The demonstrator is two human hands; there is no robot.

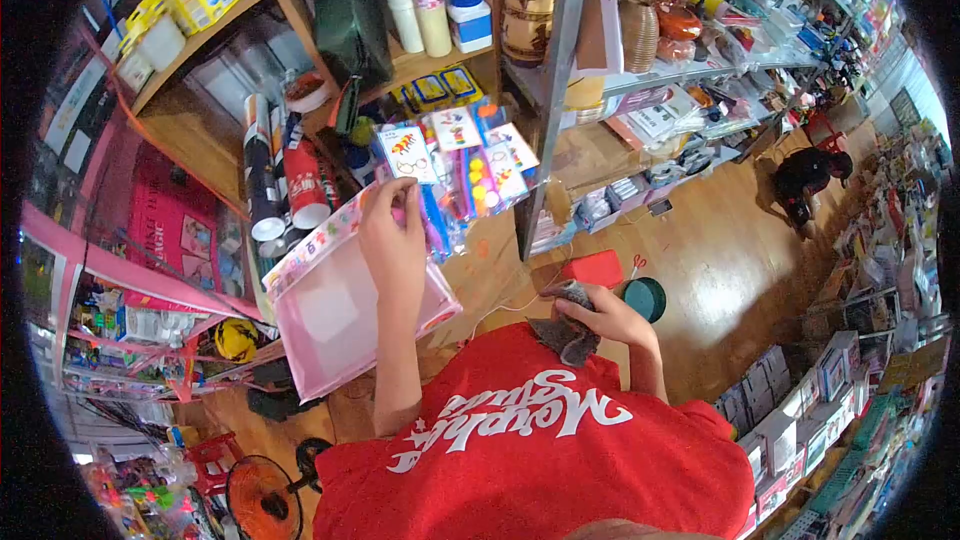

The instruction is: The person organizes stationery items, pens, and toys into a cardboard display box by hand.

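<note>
My left hand (393, 225) pinches the edge of a small clear packet with a printed picture card (408, 154). More packets with cards and coloured pieces (480, 175) lie bunched against it, just beyond the fingers. Under my left forearm is a shallow pink-edged box (335, 315) with a pale inside and a colourful printed rim. In my right hand (605, 317) is a crumpled grey cloth (568, 325), held close to the front of my red shirt, with the fingers wrapped round it.
Wooden shelves (395, 70) with candles, a blue-capped bottle (470, 20) and rolled tubes (305, 180) stand ahead. Metal shelving (555, 90) rises at centre. A red box (592, 268) and a green round container (645, 298) are beyond my right hand. Another person (805, 180) bends at far right.
</note>
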